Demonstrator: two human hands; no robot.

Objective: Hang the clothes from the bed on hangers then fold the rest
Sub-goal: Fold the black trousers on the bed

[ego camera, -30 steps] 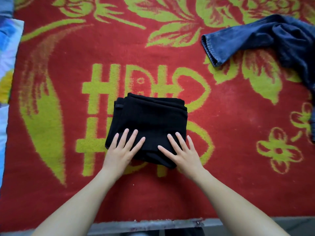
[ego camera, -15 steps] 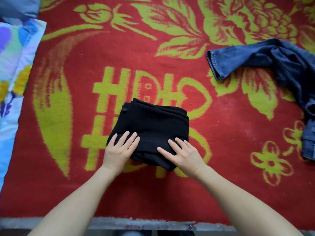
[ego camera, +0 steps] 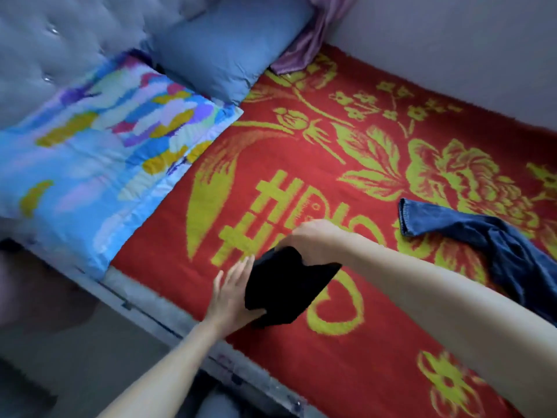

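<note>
You are lifting the folded black garment (ego camera: 286, 285) off the red blanket (ego camera: 301, 372), where half a second ago it was lying flat under both your palms. Your right hand (ego camera: 313, 239) is gripping the bundle from above, fingers curled over its upper edge. Your left hand (ego camera: 232, 291) is resting against its left side with fingers straight and close together, steadying rather than clutching. The bundle is hanging just above the bed near its front edge, sagging a little at the lower corner. Your head is also turning left, bringing the patterned quilt (ego camera: 90, 152) and the blue pillow (ego camera: 226, 46) into view. That suggests the folding of this piece is finished and you are carrying it off to set aside, probably leftward. The jeans (ego camera: 458, 226) are still lying crumpled on the blanket to your right, so they are likely waiting as the next piece.
</note>
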